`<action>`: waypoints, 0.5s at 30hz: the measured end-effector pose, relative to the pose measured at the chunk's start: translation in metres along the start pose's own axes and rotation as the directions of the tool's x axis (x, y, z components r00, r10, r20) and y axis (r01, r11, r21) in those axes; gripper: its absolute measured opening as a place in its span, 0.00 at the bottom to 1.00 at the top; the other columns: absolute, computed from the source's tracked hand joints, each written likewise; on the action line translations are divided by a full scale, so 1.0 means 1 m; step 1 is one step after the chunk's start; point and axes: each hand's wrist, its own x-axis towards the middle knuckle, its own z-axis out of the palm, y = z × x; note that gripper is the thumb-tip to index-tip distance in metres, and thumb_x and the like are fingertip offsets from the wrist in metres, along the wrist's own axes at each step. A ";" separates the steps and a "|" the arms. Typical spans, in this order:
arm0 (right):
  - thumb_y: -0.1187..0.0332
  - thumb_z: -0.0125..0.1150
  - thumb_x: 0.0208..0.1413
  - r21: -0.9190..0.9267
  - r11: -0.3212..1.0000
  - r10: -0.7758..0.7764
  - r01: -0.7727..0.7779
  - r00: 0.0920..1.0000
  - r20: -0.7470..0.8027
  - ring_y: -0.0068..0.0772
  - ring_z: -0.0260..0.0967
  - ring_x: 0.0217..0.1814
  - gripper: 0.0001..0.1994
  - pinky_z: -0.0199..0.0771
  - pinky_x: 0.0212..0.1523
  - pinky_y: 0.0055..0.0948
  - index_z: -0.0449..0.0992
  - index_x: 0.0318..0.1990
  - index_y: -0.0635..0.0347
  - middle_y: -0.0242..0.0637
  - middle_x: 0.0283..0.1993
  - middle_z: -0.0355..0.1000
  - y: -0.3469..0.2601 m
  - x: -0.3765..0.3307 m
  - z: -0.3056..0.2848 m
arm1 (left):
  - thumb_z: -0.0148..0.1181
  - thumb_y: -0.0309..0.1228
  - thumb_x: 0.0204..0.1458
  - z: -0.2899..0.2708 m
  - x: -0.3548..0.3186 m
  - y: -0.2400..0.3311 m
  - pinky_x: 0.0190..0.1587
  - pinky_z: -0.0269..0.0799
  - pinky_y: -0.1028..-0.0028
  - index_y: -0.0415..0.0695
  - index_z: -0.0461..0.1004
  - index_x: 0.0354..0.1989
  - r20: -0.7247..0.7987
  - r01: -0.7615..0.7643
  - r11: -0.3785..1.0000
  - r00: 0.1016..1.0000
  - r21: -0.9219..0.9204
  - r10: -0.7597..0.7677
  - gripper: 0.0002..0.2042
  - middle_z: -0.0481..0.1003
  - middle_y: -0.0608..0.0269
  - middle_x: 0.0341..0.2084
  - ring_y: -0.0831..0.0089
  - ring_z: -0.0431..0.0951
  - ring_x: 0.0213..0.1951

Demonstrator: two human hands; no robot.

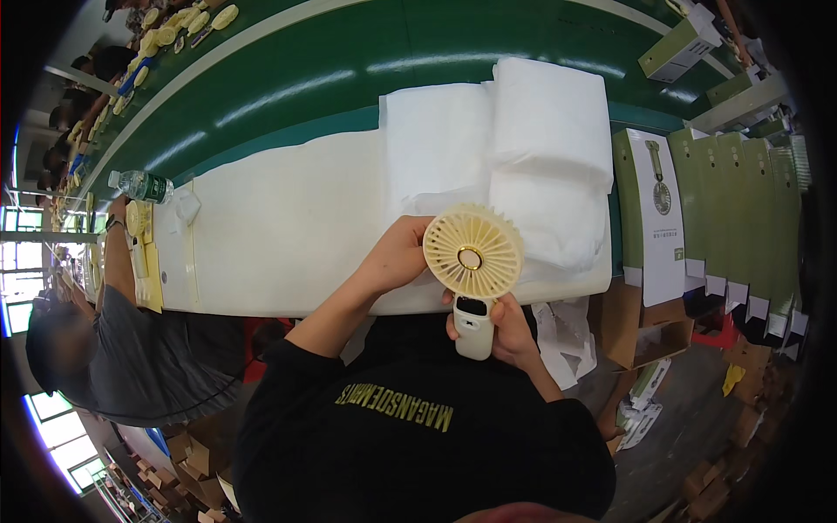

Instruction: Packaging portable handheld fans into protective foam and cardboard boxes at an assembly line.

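A cream handheld fan (475,253) is held up in front of my chest, at the near edge of the white work surface. Its round slatted head has a gold ring at the hub, and a dark panel shows at the top of its pale handle. My right hand (513,329) is wrapped round the handle from the right. My left hand (399,253) grips the left rim of the head, its fingertips partly hidden behind the slats. Just beyond the fan lie stacks of white soft sheets or bags (549,131).
Green boxes (732,209) stand in a row at the right, one showing a fan picture (658,205). An open carton (641,336) sits below them. A water bottle (141,186) lies far left, near a seated co-worker (157,357). A green belt (349,74) runs behind the white surface.
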 end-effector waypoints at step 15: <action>0.79 0.51 0.54 -0.854 0.357 -0.798 0.377 0.599 -0.069 0.45 0.63 0.58 0.24 0.63 0.55 0.32 0.59 0.60 0.70 0.53 0.54 0.66 -0.041 0.019 0.024 | 0.61 0.18 0.49 0.083 -0.017 -0.017 0.41 0.72 0.69 0.41 0.62 0.50 -0.320 -0.448 0.858 0.875 -0.250 0.364 0.20 0.74 0.59 0.37 0.65 0.76 0.39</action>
